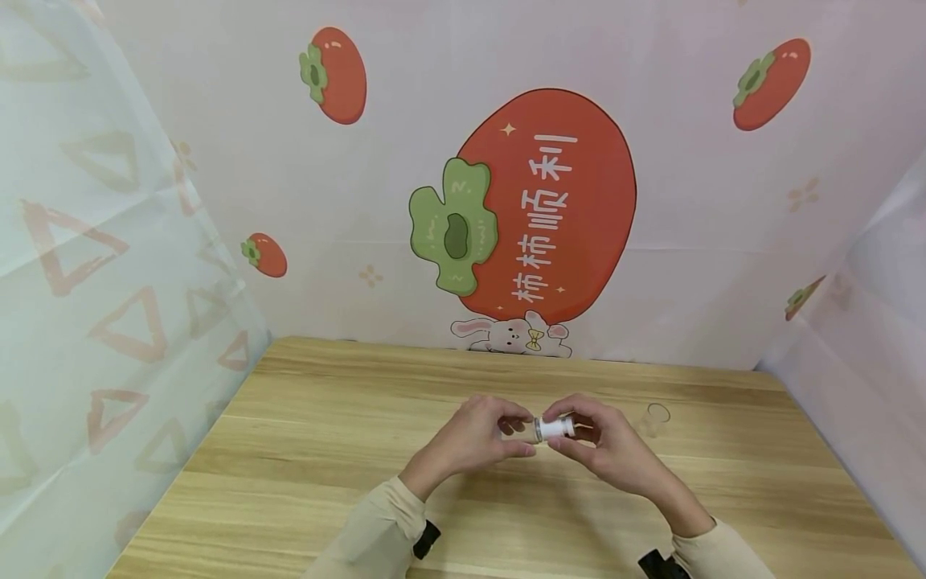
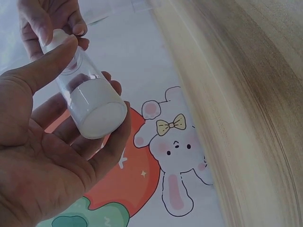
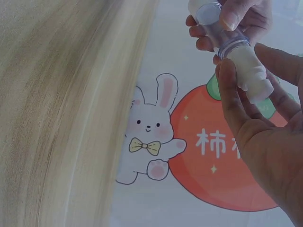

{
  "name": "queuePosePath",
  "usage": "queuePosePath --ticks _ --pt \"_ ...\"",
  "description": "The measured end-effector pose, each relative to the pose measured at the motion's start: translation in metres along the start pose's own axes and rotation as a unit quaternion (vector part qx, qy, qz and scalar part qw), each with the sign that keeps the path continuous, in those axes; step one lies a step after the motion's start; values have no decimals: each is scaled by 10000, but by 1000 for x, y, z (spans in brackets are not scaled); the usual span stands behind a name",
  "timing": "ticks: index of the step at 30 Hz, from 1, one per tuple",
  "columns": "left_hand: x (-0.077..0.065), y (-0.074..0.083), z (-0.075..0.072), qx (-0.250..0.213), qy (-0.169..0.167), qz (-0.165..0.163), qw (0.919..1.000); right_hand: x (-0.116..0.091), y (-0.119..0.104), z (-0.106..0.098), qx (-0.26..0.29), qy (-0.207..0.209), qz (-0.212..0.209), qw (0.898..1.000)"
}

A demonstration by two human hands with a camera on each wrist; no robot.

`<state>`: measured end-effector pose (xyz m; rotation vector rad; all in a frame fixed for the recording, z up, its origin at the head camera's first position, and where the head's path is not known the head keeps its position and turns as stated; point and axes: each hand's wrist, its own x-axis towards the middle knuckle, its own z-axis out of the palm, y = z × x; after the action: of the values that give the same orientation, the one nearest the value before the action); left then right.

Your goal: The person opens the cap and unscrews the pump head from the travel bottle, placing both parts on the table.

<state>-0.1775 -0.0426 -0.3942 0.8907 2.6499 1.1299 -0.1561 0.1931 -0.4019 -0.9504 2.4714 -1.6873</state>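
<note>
Both hands hold a small clear pump bottle (image 2: 97,106) with a white base inside, tilted on its side above the table. My left hand (image 1: 481,430) grips the clear body, fingers and thumb curled round it. At the other end, my right hand (image 1: 608,442) pinches the white pump head (image 3: 248,71) between thumb and fingers. The head sits against the bottle's neck; whether it is fastened there I cannot tell. In the left wrist view the right hand's fingers partly hide the pump head.
A clear, see-through cap (image 1: 657,418) lies on the wooden table (image 1: 304,450), right of the right hand. Behind the table hangs a white backdrop (image 1: 687,241) printed with persimmons and a rabbit. More printed sheets (image 1: 108,322) close off the sides.
</note>
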Motion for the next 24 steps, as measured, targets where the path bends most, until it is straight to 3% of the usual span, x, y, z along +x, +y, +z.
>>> queuePosePath --ticks 18,24 --pt "1 -1 2 -233 -155 -101 9996 -1 1 -1 -258 77 -327 9991" --pt "1 0 2 -165 -148 -70 9997 -1 -1 0 -223 145 -204 9994"
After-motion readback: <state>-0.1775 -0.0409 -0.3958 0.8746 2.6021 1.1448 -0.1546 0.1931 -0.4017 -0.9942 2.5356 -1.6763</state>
